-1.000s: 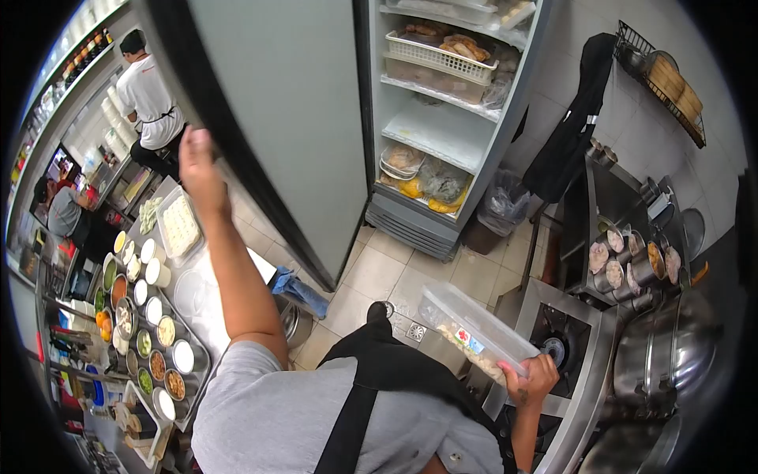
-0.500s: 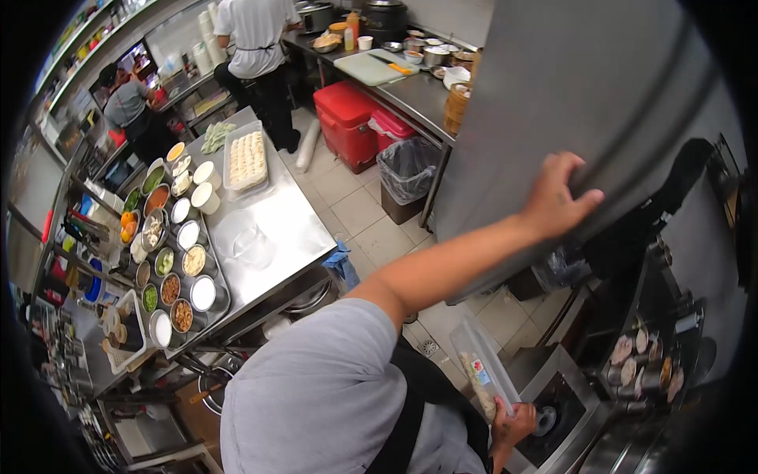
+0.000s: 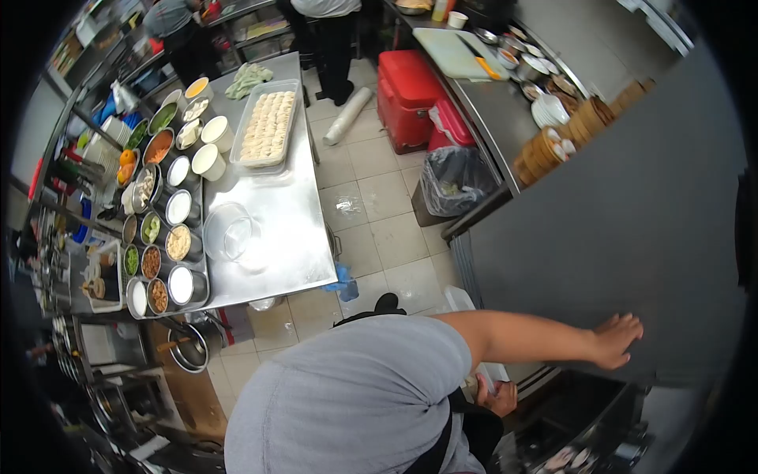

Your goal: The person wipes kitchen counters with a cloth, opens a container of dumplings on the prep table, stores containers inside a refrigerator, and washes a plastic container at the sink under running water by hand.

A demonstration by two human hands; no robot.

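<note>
- Gripping near end of clear container [image 3: 459, 299], right hand [image 3: 499, 400]; container partly hidden below left arm [image 3: 529, 336].
- Left hand [image 3: 618, 341] unclenched, fingers extended, at grey panel [image 3: 600, 237]; contact unclear.
- Filled tub [image 3: 295, 118] on tabletop [image 3: 284, 261].

Your left hand [image 3: 617, 341] reaches out at the grey panel [image 3: 600, 253], right side of the frame; your right hand [image 3: 499, 397] holds a plastic container [image 3: 494, 372] at lower centre

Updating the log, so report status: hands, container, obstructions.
Left hand open at grey panel. Right hand gripping clear container. Left arm across view, hiding container's middle.
</note>
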